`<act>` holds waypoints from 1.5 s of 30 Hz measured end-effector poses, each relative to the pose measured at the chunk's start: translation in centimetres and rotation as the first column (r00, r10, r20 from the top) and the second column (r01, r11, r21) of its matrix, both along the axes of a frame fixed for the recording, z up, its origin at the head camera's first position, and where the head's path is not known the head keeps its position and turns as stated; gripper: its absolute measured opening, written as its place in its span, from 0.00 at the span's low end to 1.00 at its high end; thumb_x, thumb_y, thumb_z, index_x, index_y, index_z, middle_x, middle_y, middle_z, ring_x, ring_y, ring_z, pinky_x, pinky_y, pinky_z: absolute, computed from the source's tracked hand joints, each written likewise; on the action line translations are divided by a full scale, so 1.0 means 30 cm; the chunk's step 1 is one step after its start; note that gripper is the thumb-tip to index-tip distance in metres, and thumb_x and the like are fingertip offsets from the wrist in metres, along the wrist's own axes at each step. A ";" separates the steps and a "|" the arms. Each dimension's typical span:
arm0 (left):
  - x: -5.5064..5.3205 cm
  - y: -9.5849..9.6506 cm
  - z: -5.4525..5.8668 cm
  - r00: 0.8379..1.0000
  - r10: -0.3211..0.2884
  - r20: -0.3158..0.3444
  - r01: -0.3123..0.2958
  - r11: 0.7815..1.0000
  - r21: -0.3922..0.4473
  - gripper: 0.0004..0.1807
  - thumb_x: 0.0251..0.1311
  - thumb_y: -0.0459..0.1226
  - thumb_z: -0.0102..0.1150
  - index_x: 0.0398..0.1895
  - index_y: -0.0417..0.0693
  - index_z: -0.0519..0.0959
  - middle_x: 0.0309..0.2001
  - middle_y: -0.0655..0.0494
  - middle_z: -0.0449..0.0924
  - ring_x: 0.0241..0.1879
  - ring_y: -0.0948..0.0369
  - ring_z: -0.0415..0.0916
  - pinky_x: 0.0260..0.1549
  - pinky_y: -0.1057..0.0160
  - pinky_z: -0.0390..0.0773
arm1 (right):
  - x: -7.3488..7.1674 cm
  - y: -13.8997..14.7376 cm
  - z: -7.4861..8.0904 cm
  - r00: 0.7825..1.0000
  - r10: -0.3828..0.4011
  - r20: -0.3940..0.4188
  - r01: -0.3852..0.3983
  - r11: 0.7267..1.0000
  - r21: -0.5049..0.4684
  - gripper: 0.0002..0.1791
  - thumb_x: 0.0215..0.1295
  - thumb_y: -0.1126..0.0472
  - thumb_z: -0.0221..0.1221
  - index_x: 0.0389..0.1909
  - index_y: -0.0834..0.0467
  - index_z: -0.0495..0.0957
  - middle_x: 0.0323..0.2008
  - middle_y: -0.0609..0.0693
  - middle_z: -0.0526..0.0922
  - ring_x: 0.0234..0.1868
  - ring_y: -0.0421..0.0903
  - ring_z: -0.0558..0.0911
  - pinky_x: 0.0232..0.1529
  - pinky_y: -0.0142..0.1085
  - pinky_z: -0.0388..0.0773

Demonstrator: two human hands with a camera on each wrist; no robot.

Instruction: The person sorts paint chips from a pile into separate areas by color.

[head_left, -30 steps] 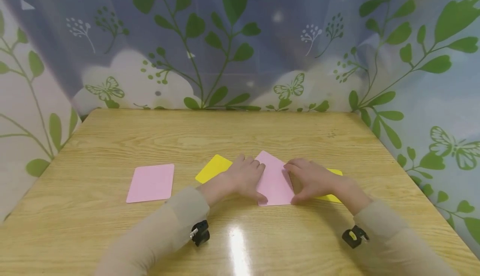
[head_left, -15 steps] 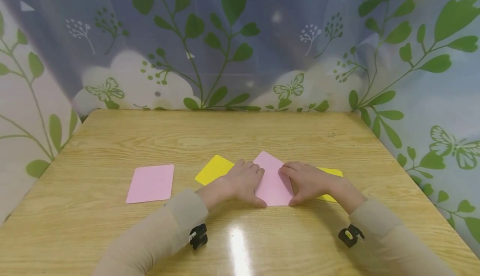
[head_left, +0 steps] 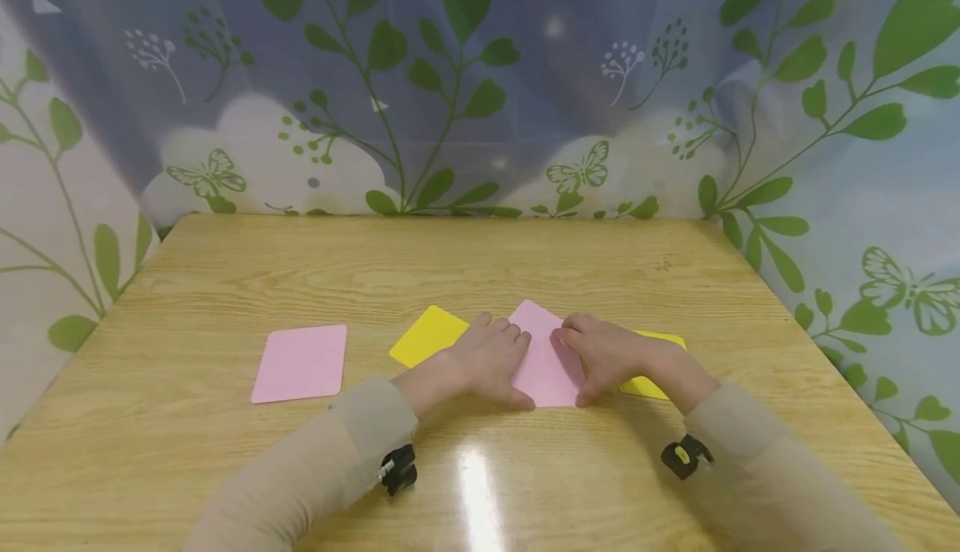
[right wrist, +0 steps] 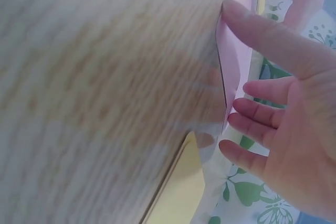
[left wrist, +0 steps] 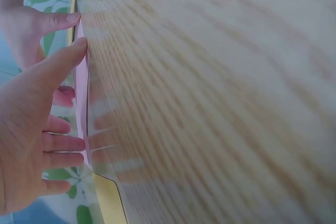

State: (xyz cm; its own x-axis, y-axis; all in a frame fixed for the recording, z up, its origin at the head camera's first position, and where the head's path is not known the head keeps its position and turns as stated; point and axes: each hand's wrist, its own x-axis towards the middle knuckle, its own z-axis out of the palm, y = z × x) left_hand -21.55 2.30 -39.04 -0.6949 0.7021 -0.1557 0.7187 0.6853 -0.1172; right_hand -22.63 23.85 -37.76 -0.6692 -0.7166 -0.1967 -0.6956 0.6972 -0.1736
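A pink square card (head_left: 546, 360) lies on the wooden table between my two hands, one corner pointing away from me. My left hand (head_left: 487, 360) rests along its left side, thumb at the near corner and fingers on the edge. On the opposite side my right hand (head_left: 611, 356) touches the card with thumb and fingertips. In the left wrist view the fingers reach out fairly straight against the pink card (left wrist: 81, 98). The right wrist view has the thumb on the pink card's (right wrist: 231, 51) near edge, the other fingers loosely extended.
A yellow card (head_left: 427, 337) lies left of my left hand, partly covered by it. Another yellow card (head_left: 648, 388) sits partly under my right hand. Farther left is a second pink card (head_left: 300, 364). A leaf-patterned curtain (head_left: 450, 77) hangs behind the table (head_left: 450, 260).
My right hand has shifted a little to the left over the pink card, uncovering more of the right yellow card. My left hand has stayed nearly in place.
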 end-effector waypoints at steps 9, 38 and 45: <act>0.000 -0.003 -0.004 1.000 -0.008 -0.006 0.008 1.000 0.010 0.51 0.46 0.72 0.47 0.64 0.43 0.64 0.56 0.52 0.70 0.55 0.56 0.65 0.56 0.52 0.61 | 0.001 -0.012 0.001 0.998 -0.053 0.031 0.052 0.997 0.057 0.51 0.35 0.47 0.73 0.59 0.67 0.63 0.49 0.57 0.65 0.49 0.53 0.65 0.50 0.47 0.66; 0.008 0.001 0.001 0.999 -0.037 -0.032 0.037 0.999 -0.009 0.47 0.47 0.73 0.44 0.56 0.44 0.72 0.52 0.55 0.71 0.53 0.57 0.66 0.57 0.49 0.59 | 0.001 -0.030 0.009 0.989 -0.143 0.048 0.138 0.986 0.093 0.41 0.41 0.43 0.69 0.50 0.65 0.66 0.43 0.55 0.68 0.46 0.53 0.66 0.51 0.47 0.66; 0.002 0.001 -0.003 0.999 -0.029 -0.023 0.029 1.000 -0.011 0.48 0.47 0.73 0.43 0.58 0.44 0.71 0.55 0.54 0.70 0.54 0.56 0.65 0.58 0.49 0.57 | 0.007 -0.036 0.016 0.985 -0.172 0.022 0.168 0.978 0.120 0.42 0.43 0.41 0.67 0.52 0.66 0.69 0.42 0.54 0.69 0.46 0.52 0.66 0.50 0.47 0.66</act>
